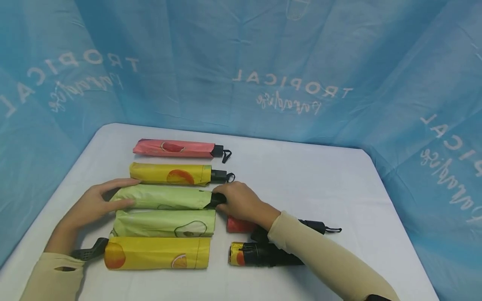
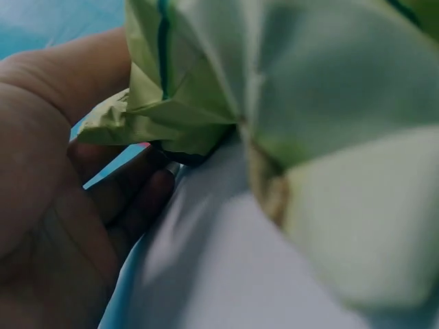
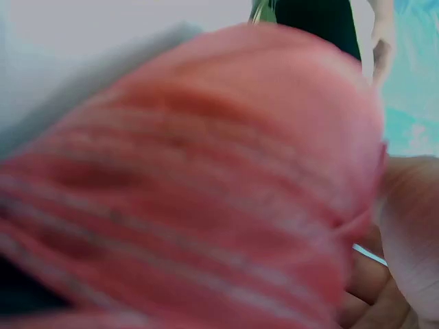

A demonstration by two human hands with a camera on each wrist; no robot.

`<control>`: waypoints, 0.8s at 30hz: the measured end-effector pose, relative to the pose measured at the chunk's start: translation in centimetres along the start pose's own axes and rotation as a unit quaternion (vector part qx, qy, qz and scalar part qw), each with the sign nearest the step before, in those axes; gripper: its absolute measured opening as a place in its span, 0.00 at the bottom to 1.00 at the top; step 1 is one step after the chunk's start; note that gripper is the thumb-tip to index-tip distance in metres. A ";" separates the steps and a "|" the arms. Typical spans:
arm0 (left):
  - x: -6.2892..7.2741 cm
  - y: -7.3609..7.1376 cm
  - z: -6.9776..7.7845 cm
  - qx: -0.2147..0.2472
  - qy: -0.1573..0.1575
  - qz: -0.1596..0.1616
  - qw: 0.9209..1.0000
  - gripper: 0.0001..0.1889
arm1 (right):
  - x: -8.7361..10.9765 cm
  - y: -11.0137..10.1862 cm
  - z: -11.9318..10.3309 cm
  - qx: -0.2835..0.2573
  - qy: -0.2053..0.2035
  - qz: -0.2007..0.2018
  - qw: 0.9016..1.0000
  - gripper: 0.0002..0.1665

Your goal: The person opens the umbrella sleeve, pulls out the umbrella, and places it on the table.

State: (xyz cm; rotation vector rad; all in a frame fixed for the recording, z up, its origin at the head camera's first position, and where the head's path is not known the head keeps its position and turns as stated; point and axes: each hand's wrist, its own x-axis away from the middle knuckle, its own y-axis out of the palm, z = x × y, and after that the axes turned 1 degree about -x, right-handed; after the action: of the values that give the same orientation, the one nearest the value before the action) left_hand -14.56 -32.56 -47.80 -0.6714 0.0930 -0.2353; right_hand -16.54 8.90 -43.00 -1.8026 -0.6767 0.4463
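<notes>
A green folded umbrella in its sleeve [image 1: 162, 196] lies crosswise at the left of the table. My left hand [image 1: 92, 202] holds its left end, with the thumb and a finger on opposite sides. In the left wrist view, crumpled green cloth [image 2: 182, 103] sits between the thumb and fingers of the left hand [image 2: 41, 178]. At the other end, my right hand [image 1: 241, 200] grips the black handle [image 1: 216, 200]. Red cloth [image 3: 226, 157] fills much of the right wrist view, partly covering the right hand [image 3: 411, 226].
Beyond lie a yellow umbrella [image 1: 165, 172] and a red one [image 1: 177, 148]. Nearer are an avocado-print green sleeve [image 1: 162, 223] and a yellow sleeve [image 1: 150, 253]. Red fabric [image 1: 239, 225] and a black-and-yellow umbrella [image 1: 260, 254] are partly hidden by my right arm. Blue curtains [image 1: 263, 50] surround the table.
</notes>
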 end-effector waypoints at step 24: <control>0.1 0.4 -0.1 -0.002 -0.015 0.012 1.000 0.33 | -0.5 2.0 2.6 -0.144 0.022 0.036 0.989 0.28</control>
State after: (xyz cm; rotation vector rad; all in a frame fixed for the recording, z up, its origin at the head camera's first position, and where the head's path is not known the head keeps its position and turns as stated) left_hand -14.38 -32.31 -48.10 -0.6783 0.0725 -0.2013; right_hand -18.03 10.01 -45.70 -2.1096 -0.6730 0.3700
